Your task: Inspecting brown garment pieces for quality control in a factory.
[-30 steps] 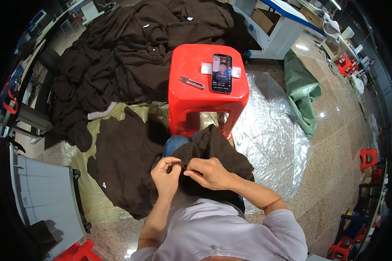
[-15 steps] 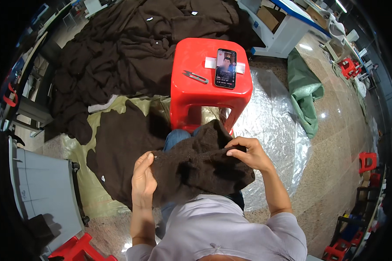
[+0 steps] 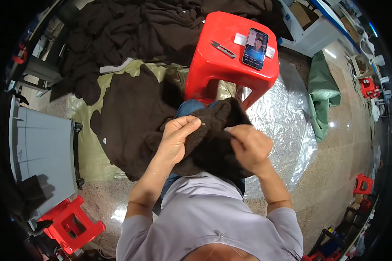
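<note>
A dark brown knitted garment (image 3: 211, 150) lies bunched across my lap. My left hand (image 3: 176, 137) pinches its ribbed edge between thumb and fingers. Just to the right, my right hand (image 3: 251, 145) is closed with thumb and fingertips together over the dark cloth. It is slightly blurred, and whatever its fingertips hold is too small to make out. In front of my knees stands a red plastic stool (image 3: 222, 32). Thread snips (image 3: 223, 49) lie on its top beside a phone (image 3: 255, 48) with a lit screen, which leans on a white strip.
More brown knitwear (image 3: 130, 35) is heaped beyond, and another piece (image 3: 126, 117) lies on yellowish plastic sheeting (image 3: 93, 161). Clear sheeting (image 3: 278, 126) and green cloth (image 3: 322, 98) are at right. A grey cart (image 3: 45, 152) and a red stool (image 3: 76, 224) stand at left.
My left hand has moved right and up to a new grip on the garment's edge. My right hand has left its earlier grip. The view has shifted, and the garment is more bunched.
</note>
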Tool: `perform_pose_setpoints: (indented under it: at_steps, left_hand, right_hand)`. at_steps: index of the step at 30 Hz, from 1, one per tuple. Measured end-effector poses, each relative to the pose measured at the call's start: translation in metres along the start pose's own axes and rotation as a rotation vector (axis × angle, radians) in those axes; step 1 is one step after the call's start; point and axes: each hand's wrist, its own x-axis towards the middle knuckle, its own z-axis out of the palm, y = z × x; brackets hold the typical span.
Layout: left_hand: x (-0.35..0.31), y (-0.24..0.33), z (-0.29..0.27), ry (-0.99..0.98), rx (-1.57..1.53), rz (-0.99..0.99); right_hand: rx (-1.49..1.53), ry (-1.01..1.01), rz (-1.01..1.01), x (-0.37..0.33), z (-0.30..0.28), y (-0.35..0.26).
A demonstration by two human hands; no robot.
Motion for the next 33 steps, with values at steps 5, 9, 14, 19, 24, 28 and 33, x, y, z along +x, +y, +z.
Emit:
perform_pose_setpoints:
  at_steps: [5, 9, 14, 19, 24, 28, 33]
  left_hand:
    - [0.0, -0.012, 0.005, -0.026, 0.103, 0.076]
    - [-0.004, -0.016, 0.002, 0.014, 0.097, 0.158]
    - [-0.005, -0.02, 0.004, 0.088, 0.287, 0.303]
    - [-0.006, -0.005, -0.002, -0.015, 0.58, 0.291]
    - [-0.011, 0.002, -0.01, -0.226, 0.728, 0.176]
    - [-0.013, -0.004, -0.015, -0.177, 0.759, 0.317]
    - [-0.013, -0.011, -0.019, -0.08, 0.531, 0.353]
  right_hand:
    - [0.01, 0.156, -0.183, 0.006, 0.036, -0.012]
    - [-0.014, 0.164, -0.19, 0.006, 0.045, -0.006]
    - [0.225, -0.02, 0.044, 0.004, 0.041, -0.004]
    - [0.489, -0.299, 0.249, 0.016, 0.026, 0.002]
    - [0.649, -0.854, 0.259, 0.031, 0.017, 0.021]
    - [0.614, -0.578, 0.151, 0.013, 0.027, 0.007]
    - [0.412, -0.331, 0.014, -0.007, 0.035, -0.001]
